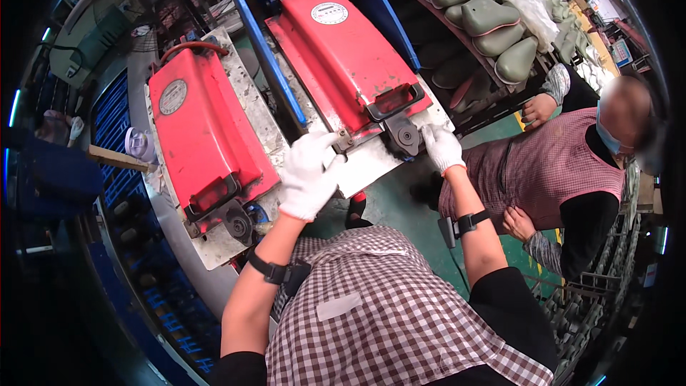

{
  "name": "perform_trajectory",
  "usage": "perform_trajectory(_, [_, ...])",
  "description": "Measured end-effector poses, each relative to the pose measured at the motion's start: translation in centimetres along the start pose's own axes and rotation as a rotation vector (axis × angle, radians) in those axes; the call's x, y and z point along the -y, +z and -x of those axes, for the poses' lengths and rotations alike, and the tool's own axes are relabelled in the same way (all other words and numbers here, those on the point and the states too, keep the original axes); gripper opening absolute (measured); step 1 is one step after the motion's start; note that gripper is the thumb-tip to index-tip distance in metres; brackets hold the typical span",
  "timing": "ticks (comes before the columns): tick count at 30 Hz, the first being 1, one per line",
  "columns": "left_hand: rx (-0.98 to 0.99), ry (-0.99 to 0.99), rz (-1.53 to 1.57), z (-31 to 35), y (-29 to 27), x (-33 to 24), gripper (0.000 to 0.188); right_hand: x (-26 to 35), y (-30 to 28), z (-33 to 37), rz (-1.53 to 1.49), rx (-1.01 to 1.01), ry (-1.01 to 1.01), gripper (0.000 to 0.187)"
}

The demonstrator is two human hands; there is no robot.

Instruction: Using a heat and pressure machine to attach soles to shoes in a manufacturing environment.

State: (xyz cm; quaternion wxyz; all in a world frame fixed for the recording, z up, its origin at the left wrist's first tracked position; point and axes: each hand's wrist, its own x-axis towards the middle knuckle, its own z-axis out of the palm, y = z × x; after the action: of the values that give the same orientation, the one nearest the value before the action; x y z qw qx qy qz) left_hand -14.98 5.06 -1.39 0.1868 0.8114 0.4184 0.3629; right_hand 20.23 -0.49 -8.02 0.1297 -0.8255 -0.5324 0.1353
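Observation:
Two red metal machine covers lie side by side ahead of me, each with a black handle at its near end. My left hand (311, 174), in a white glove, is open beside a small brass-coloured fitting (344, 139) at the near corner of the right-hand red cover (339, 46). Its thumb and forefinger are apart. My right hand (443, 149), gloved too, lies with fingers stretched out on the corner of the pale metal plate (368, 169). Between the hands sit the black handle (395, 102) and a dark round-centred block (402, 135).
The left red cover (204, 125) rests on another worn plate. A blue metal frame (271, 64) surrounds the right machine. Olive-green clogs (493, 25) fill a rack at the back right. A person in a checked apron (532, 161) stands close on my right.

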Motion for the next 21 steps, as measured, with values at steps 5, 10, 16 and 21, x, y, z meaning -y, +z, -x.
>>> perform_trajectory(5, [0.056, 0.23, 0.033, -4.3, 3.8, -1.2, 0.051, 2.1, 0.3, 5.6, -0.042, 0.097, 0.142, 0.06])
perform_trajectory(10, [0.21, 0.372, -0.05, -7.8, 6.2, -2.8, 0.059, 4.5, -3.1, 8.7, -0.065, 0.532, 0.01, 0.074])
perform_trajectory(16, [0.041, 0.575, -0.114, -12.9, 4.8, -4.8, 0.045, 6.4, -6.2, 4.3, -0.151, 0.22, -0.362, 0.031])
perform_trajectory(21, [-0.073, 0.576, -0.07, -19.0, 1.0, -6.8, 0.033, 9.8, -1.9, -3.9, -0.103, 0.043, -0.51, 0.045])
